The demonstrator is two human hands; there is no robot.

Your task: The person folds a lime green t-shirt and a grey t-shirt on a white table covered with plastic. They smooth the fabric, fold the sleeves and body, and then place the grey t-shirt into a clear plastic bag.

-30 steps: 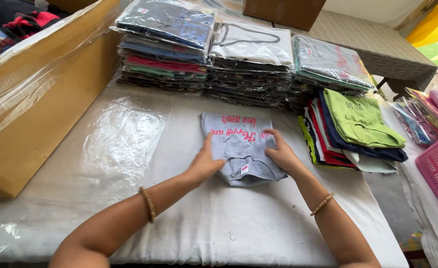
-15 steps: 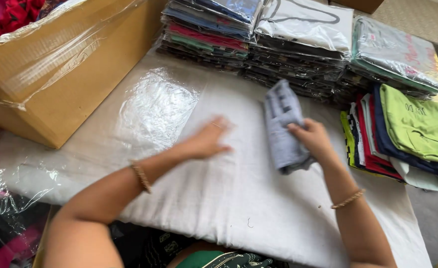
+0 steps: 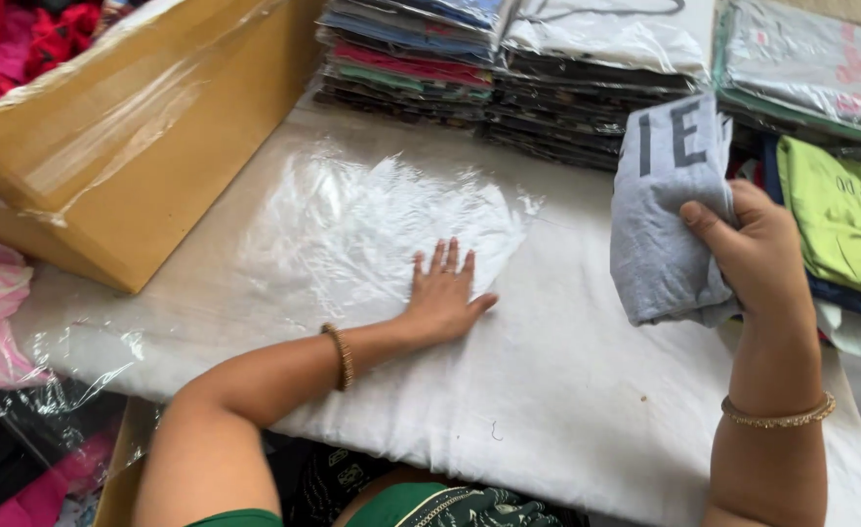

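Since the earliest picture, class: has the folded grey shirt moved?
Yes. The folded grey shirt has left the white table cover; the right hand holds it raised, nearer the green shirt pile.

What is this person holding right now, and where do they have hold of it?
The right hand holds a folded grey shirt, lifted off the table, by its right edge. The left hand holds nothing; it lies flat on a clear plastic bag.

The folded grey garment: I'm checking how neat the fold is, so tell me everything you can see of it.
The folded grey garment looks like soft knit cotton, light heather grey with dark printed shapes near its top. It is folded into a narrow upright bundle, edges slightly loose at the bottom. The right hand grips its right side, lifting it off the white table cover, in front of the stacks of bagged clothes.
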